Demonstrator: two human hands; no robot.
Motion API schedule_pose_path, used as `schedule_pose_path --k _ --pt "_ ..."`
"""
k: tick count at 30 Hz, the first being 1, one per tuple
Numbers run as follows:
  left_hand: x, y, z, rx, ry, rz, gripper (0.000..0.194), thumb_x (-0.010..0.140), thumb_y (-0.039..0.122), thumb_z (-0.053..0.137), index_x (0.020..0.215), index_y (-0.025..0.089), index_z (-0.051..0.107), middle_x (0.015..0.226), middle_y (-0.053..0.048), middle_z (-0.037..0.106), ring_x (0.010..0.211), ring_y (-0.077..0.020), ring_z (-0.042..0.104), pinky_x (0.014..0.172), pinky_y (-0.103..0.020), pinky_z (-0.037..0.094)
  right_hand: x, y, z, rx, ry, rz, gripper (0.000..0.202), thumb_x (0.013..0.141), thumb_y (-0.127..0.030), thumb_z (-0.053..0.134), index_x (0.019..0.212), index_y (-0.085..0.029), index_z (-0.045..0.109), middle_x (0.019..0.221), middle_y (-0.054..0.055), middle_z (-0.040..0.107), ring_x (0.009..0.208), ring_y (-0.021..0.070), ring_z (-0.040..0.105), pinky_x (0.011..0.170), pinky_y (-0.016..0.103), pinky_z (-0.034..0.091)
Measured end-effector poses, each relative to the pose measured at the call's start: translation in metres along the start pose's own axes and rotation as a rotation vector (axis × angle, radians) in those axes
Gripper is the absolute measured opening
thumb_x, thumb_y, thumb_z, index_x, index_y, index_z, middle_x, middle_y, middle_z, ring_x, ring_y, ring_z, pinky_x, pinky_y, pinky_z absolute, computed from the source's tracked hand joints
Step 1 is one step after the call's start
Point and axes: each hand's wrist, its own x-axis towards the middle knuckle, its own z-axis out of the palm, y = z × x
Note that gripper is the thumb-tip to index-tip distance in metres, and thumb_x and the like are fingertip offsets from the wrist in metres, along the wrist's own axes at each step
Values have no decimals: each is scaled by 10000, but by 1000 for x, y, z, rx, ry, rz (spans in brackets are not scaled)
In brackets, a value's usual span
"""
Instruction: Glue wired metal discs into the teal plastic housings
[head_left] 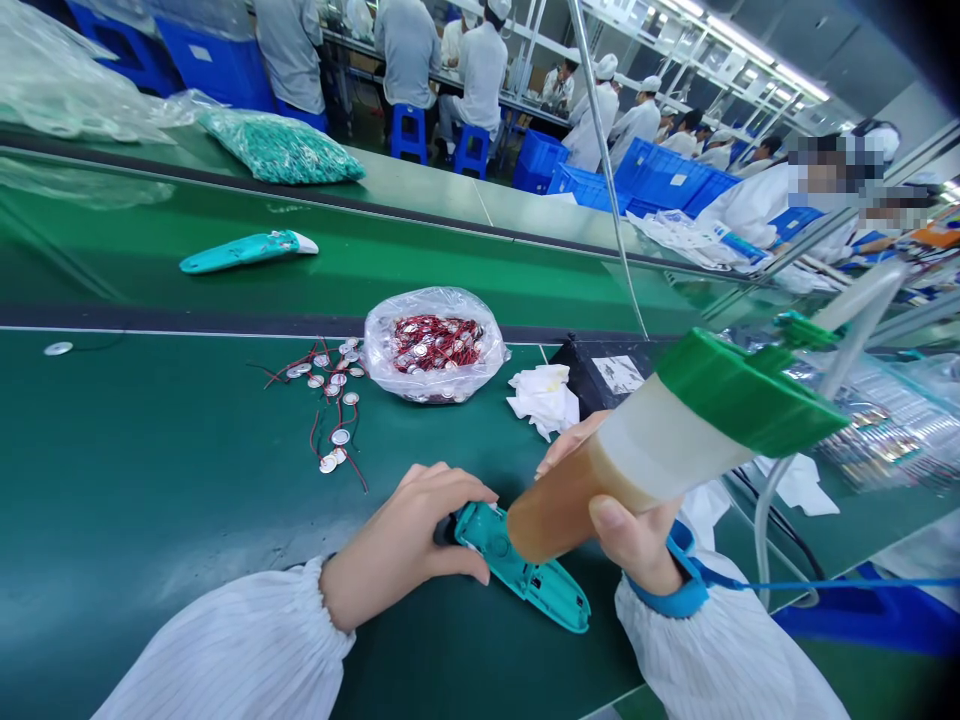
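My left hand (416, 530) is closed around the near end of a teal plastic housing shell (551, 590), which lies on the green bench with its hollow inside facing up. In my right hand (637, 535) is a large dispensing syringe barrel (622, 455) of amber-brown liquid, capped in green with a hose running from the cap. The barrel tilts down toward the shell; its tip is hidden. Beyond my hands sits a clear plastic bag (435, 385) full of small round discs with red wires. Several loose wired discs (340, 437) are scattered left of the bag.
Another teal housing (244, 252) lies on the green conveyor belt (420, 250) behind the bench. A bag of teal parts (281, 148) rests on the far ledge. Crumpled white tissue (546, 398) and a black box (600, 365) stand right of the disc bag. Co-workers sit farther back.
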Motion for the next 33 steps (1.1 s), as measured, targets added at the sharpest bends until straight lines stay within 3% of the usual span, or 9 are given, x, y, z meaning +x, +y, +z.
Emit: schedule_pose_path --k 8,17,27,33 --pt "0 1 -1 -11 -9 6 487 664 498 739 1062 268 580 1032 31 660 900 -185 558 786 -295 325 0 -3 0 -48 -11 -37 308 796 -480 592 1028 -281 553 747 25 585 592 212 581 439 369 477" --pt "0 1 1 -14 -15 -8 493 663 510 736 1063 266 582 1026 34 656 894 -181 554 783 -292 322 -8 0 8 -3 103 -22 316 799 -492 574 1010 -262 528 779 19 562 609 221 561 464 383 462" --pt "0 0 0 15 -11 -11 501 649 506 753 1060 271 590 1007 33 663 871 -177 570 782 -291 341 -7 0 1 90 8 108 289 835 -479 554 1026 -262 560 779 39 594 620 222 590 482 373 496" --pt "1 3 -1 8 -22 -34 495 634 460 777 1047 262 589 1017 32 666 895 -186 569 791 -292 336 -7 2 3 98 59 84 282 834 -473 561 1020 -261 573 784 31 588 616 209 587 487 371 484"
